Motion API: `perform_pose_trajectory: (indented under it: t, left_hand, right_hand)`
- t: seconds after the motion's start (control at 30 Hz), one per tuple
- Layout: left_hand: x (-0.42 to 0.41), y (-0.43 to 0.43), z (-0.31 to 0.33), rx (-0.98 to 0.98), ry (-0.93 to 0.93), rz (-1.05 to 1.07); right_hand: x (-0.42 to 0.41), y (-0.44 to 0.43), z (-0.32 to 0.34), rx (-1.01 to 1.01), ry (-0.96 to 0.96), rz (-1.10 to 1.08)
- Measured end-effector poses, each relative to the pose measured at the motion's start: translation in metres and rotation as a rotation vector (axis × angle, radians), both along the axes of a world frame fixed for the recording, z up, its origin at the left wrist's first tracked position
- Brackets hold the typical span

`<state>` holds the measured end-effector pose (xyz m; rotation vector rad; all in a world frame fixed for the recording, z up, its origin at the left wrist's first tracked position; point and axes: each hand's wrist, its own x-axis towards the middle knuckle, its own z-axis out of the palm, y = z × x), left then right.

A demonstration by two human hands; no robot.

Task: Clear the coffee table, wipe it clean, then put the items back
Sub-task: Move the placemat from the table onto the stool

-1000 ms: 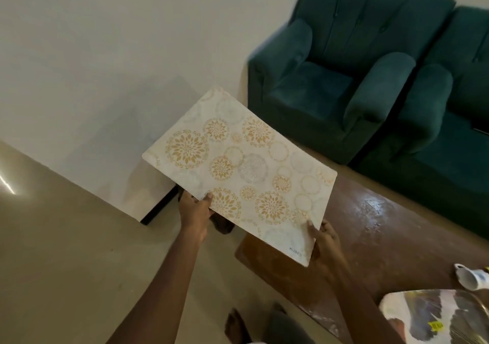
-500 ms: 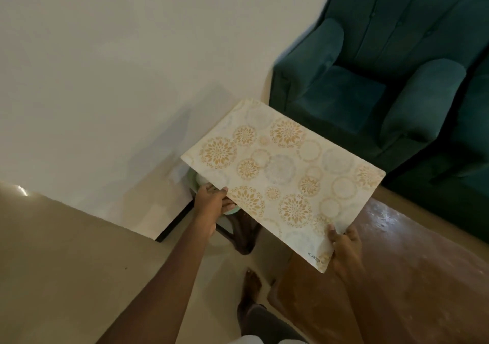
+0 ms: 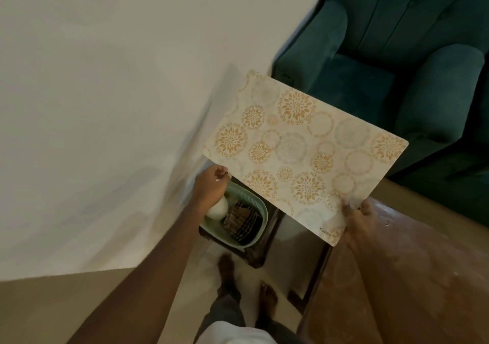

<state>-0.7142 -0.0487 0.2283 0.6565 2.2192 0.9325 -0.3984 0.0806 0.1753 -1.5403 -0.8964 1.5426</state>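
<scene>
I hold a cream placemat (image 3: pixel 301 153) with gold flower circles flat in the air. My left hand (image 3: pixel 213 185) pinches its near left edge. My right hand (image 3: pixel 357 219) grips its near right corner from below. The mat hovers over a small dark stool (image 3: pixel 258 251) that carries a pale green basket (image 3: pixel 254 235). In the basket lie a white ball-shaped thing (image 3: pixel 218 208) and a brown striped cloth (image 3: pixel 242 219). The brown wooden coffee table (image 3: pixel 412 277) is at the lower right, dusty and streaked.
A dark green armchair (image 3: pixel 391 52) stands beyond the mat at the upper right, close to the table's far edge. A white wall (image 3: pixel 119 92) fills the left. My bare feet (image 3: pixel 227 272) stand on the beige floor between stool and table.
The view has swung left and down. Mat and both hands moved off the table toward the stool, and the green basket on it has come into sight under the mat.
</scene>
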Motion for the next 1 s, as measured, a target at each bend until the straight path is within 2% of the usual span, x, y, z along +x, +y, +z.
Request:
perform_pose_trajectory:
  t: [0.23, 0.37, 0.53, 0.7, 0.87, 1.0]
  left_hand:
    - [-0.089, 0.059, -0.034, -0.100, 0.295, -0.402]
    - [-0.120, 0.084, -0.075, -0.128, 0.388, -0.626]
    - [-0.148, 0.105, -0.152, -0.145, 0.588, -0.921]
    - [-0.168, 0.108, -0.225, -0.142, 0.724, -1.102]
    - [-0.178, 0.102, -0.277, -0.219, 0.739, -1.184]
    - [-0.181, 0.093, -0.301, -0.266, 0.614, -1.158]
  right_hand:
    - [-0.039, 0.021, -0.037, 0.026, -0.074, -0.095]
    - [-0.054, 0.031, -0.069, -0.014, -0.061, -0.110]
    - [-0.066, 0.050, -0.136, -0.056, -0.064, -0.038]
    - [-0.077, 0.064, -0.200, -0.076, -0.020, 0.080]
    - [-0.079, 0.068, -0.242, -0.151, -0.005, 0.118]
    - [-0.082, 0.066, -0.254, -0.181, 0.009, 0.148]
